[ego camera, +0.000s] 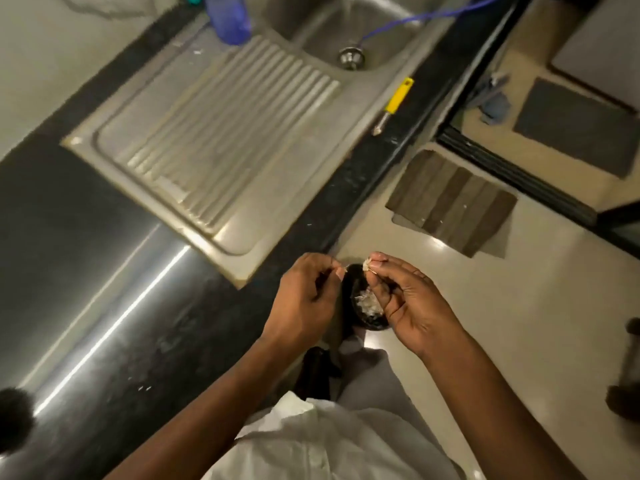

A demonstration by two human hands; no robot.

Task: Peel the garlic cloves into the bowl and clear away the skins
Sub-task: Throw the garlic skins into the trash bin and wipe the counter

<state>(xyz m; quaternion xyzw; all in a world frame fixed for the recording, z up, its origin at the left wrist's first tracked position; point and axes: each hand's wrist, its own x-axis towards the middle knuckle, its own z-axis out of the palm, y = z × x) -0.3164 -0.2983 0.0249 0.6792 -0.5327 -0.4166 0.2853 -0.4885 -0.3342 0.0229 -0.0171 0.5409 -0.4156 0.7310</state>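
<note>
A small dark bowl [360,320] with pale garlic skins [370,301] inside shows between my two hands, just off the edge of the black counter; what supports it is hidden. My right hand [408,299] pinches a garlic clove [367,264] with loose papery skin at its fingertips, above the bowl's far rim. My left hand [304,299] has its thumb and forefinger closed on a thin strip of skin [343,270], a short gap from the clove.
A steel sink with ribbed drainboard [221,140] fills the counter ahead. A yellow-handled peeler [393,105] lies on the sink's right rim. A blue bottle [228,17] stands at the back. Striped mat [450,202] and dark mat [575,129] lie on the floor to the right.
</note>
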